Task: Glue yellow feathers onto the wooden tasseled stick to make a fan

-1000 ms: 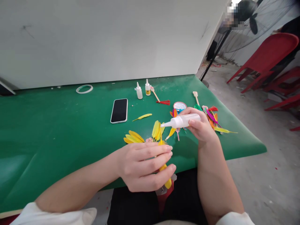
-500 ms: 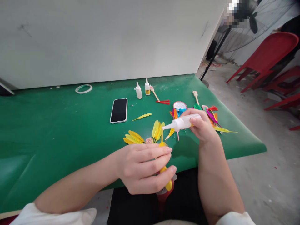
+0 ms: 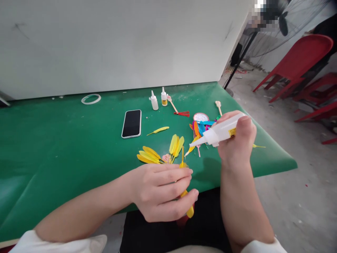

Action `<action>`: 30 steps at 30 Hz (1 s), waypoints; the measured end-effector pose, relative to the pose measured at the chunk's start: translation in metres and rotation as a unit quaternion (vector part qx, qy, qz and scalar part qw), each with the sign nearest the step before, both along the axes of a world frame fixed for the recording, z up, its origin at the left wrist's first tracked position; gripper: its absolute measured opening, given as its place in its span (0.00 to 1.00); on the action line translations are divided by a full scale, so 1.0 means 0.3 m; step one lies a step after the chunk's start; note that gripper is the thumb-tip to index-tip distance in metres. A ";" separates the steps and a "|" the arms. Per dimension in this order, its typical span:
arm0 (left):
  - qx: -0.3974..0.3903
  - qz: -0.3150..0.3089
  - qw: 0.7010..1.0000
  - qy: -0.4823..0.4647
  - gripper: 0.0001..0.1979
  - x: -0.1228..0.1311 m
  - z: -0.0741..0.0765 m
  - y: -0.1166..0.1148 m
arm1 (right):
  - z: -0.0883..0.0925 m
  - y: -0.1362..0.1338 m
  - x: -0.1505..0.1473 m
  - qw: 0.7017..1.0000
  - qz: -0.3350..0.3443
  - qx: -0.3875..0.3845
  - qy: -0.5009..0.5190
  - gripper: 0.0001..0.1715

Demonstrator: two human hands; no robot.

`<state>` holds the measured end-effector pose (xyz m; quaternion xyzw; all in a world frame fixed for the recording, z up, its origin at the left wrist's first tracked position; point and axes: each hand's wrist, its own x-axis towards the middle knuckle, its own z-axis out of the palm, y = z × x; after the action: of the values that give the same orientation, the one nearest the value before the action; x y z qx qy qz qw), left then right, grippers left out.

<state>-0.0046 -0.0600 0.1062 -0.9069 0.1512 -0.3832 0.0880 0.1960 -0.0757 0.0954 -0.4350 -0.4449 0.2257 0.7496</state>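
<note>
Near the table's front edge my left hand (image 3: pixel 165 193) is closed round a yellow feather (image 3: pixel 190 211), whose thin shaft sticks up above the fingers. My right hand (image 3: pixel 237 140) grips a white glue bottle (image 3: pixel 222 130), its nozzle aimed left, a little above and right of that shaft and apart from it. Just beyond my left hand lie a fan of yellow feathers (image 3: pixel 149 154), a pink flower-like piece (image 3: pixel 166 158) and more yellow feathers (image 3: pixel 176 144). Multicoloured feathers (image 3: pixel 201 129) lie partly behind the bottle.
On the green table (image 3: pixel 100 140) are a phone (image 3: pixel 131 123), a single yellow feather (image 3: pixel 159 130), two small bottles (image 3: pixel 154 102), a stick with a red tassel (image 3: pixel 183 113), a white ring (image 3: pixel 91 99) and a round white container (image 3: pixel 200 117). Red chairs (image 3: pixel 308 59) stand at the right.
My right hand has moved right and nearer the camera with the glue bottle, taking the nozzle away from the feather's shaft. My left hand has barely moved.
</note>
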 end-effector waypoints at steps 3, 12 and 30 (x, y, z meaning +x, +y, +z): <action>-0.006 -0.006 1.000 0.005 0.05 0.002 -0.002 -0.001 | 0.026 -0.023 -0.027 0.998 -0.021 0.003 -0.066 0.20; -0.011 -0.010 1.000 0.005 0.06 0.008 -0.003 -0.004 | 0.043 -0.028 -0.058 0.993 -0.035 0.009 -0.112 0.17; -0.011 -0.008 1.000 0.004 0.05 0.006 0.000 -0.007 | 0.044 -0.036 -0.049 0.992 -0.047 0.003 -0.115 0.17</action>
<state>-0.0028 -0.0622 0.1062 -0.9082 0.1545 -0.3818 0.0738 0.1812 -0.0864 0.1087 -0.4763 -0.5077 0.1380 0.7045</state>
